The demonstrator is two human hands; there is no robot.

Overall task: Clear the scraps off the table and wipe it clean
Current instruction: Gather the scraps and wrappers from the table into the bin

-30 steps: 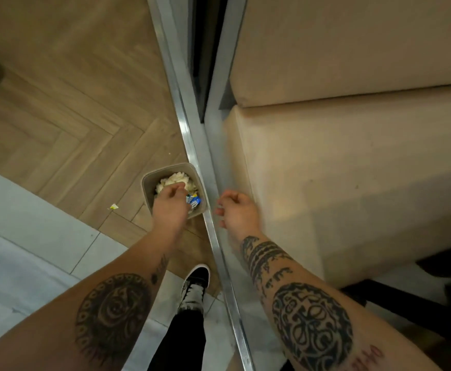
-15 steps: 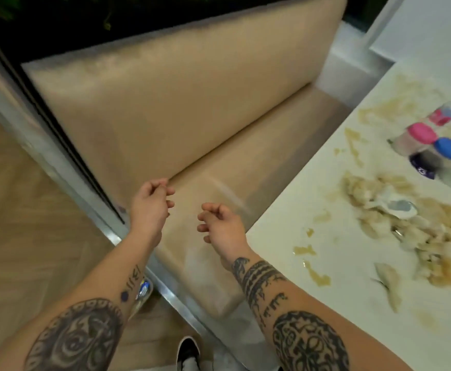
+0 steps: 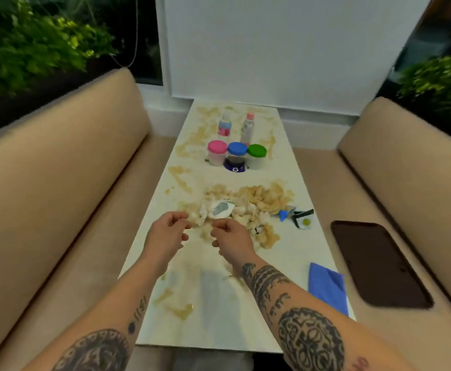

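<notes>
Both forearms reach forward over the near half of the table [image 3: 219,317], side by side and nearly parallel. Left hand [image 3: 165,234] hangs palm-down at the near edge of the scraps [image 3: 248,207], its fingers loosely curled with the thumb and forefinger tips close together; nothing shows between them. Right hand [image 3: 232,236] sits just beside it, knuckles up, fingers bent under in the same relaxed way, also holding nothing that can be seen. Whether either hand touches the pile or only hovers over it cannot be told.

The scraps lie in a wide tan heap across the middle of the table, with a crumpled white wrapper [image 3: 220,208] on top just beyond the fingers. Brown smears [image 3: 181,178] run along the left side and near the front edge. To the right of the heap lie small torn packets [image 3: 298,216]. Farther back stand three jars [image 3: 236,156] with pink, blue and green lids, and behind them two bottles [image 3: 236,125]. A blue cloth [image 3: 327,287] lies at the table's right edge, near the right forearm. A dark tray [image 3: 377,263] rests on the right bench [image 3: 406,183].
</notes>
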